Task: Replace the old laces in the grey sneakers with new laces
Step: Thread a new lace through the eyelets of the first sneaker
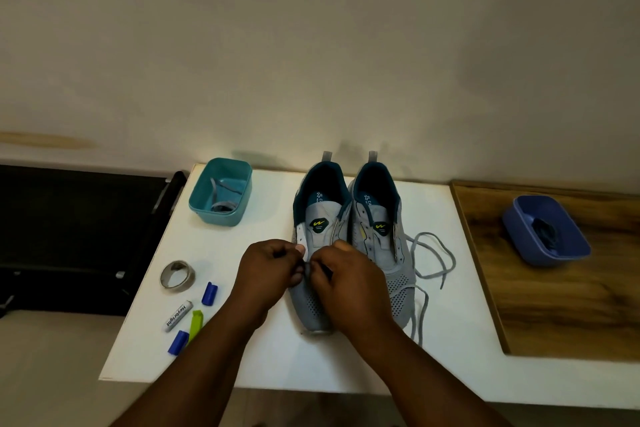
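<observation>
Two grey sneakers stand side by side on the white table point(346, 364), toes toward me. My left hand point(268, 267) and my right hand point(346, 276) meet over the eyelets of the left sneaker point(320, 218), fingers curled and pinching a dark lace point(325, 270) between them. The right sneaker point(377, 218) has a grey lace point(433, 255) hanging loose from it across the table. A teal tub point(220, 191) at the back left holds a grey lace. A blue tub point(545, 230) on the right holds dark laces.
A tape roll point(176, 276), a white marker point(178, 315), two blue caps point(209, 293) and a green clip point(195, 324) lie left of my left arm. A wooden board point(554, 305) lies under the blue tub. A wall stands close behind; a black surface point(69, 236) lies left.
</observation>
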Demonstrator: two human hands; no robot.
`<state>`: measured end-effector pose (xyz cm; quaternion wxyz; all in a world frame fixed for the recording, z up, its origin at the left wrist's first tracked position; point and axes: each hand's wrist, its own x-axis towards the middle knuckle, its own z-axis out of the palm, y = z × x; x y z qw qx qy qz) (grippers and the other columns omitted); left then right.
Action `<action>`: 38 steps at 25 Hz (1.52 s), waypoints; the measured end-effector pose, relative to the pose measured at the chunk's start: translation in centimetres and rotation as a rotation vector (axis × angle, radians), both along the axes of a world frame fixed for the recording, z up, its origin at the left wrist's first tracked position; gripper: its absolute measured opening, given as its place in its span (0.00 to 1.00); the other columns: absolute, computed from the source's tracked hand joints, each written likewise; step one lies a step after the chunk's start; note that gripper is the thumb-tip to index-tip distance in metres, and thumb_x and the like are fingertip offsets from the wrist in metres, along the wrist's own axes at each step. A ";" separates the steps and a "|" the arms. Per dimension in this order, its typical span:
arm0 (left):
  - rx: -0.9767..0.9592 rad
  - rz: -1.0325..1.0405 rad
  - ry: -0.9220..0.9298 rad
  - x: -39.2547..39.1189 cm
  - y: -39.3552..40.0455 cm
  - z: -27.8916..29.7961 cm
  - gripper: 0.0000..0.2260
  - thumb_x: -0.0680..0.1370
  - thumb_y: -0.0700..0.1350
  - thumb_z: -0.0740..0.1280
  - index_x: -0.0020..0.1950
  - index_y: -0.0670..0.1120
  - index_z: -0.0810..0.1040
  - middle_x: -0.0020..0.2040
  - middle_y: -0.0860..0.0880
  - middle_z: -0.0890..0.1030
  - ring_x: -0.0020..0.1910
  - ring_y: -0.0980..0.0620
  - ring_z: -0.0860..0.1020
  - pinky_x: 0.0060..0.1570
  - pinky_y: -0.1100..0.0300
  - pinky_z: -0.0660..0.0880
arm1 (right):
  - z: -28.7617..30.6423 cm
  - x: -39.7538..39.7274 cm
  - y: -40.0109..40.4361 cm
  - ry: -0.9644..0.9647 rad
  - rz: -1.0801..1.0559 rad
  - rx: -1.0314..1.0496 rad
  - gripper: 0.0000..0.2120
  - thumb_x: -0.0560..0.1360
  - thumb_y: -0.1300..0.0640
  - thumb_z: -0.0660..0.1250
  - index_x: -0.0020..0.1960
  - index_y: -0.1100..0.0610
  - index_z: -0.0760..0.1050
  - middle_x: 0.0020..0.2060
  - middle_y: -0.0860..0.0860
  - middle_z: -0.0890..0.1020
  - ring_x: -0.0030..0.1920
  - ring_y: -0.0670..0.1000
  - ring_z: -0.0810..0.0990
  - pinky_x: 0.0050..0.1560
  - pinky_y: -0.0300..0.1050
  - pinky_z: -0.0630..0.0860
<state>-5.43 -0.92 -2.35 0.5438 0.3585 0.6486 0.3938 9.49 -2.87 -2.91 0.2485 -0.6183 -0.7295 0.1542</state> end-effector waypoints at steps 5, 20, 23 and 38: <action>0.052 0.032 0.013 0.4 -0.7 0.0 0.07 0.80 0.41 0.71 0.44 0.41 0.85 0.37 0.43 0.85 0.37 0.51 0.84 0.43 0.60 0.83 | 0.0 0.0 0.8 0.086 -0.034 -0.118 0.07 0.75 0.51 0.66 0.42 0.50 0.81 0.38 0.45 0.79 0.39 0.45 0.77 0.40 0.52 0.77; 0.181 -0.128 0.261 0.3 -0.9 -0.3 0.11 0.81 0.46 0.69 0.39 0.48 0.85 0.33 0.50 0.84 0.33 0.51 0.84 0.40 0.57 0.80 | 1.0 0.4 1.4 -0.014 0.010 -0.185 0.08 0.77 0.56 0.66 0.40 0.51 0.80 0.38 0.47 0.80 0.39 0.47 0.78 0.41 0.46 0.76; 0.239 -0.158 0.348 0.4 -1.1 -0.7 0.13 0.80 0.48 0.69 0.37 0.49 0.84 0.31 0.52 0.83 0.33 0.53 0.83 0.45 0.50 0.81 | 1.4 0.2 1.4 -0.045 -0.024 -0.207 0.09 0.77 0.55 0.65 0.40 0.52 0.81 0.37 0.48 0.81 0.37 0.47 0.78 0.40 0.45 0.77; 0.267 -0.095 0.359 1.0 -1.5 -1.6 0.08 0.80 0.47 0.70 0.42 0.52 0.85 0.35 0.55 0.84 0.36 0.58 0.82 0.43 0.56 0.80 | 0.4 0.2 1.0 -0.046 0.029 -0.167 0.11 0.80 0.51 0.64 0.41 0.51 0.80 0.40 0.47 0.78 0.39 0.48 0.76 0.40 0.47 0.75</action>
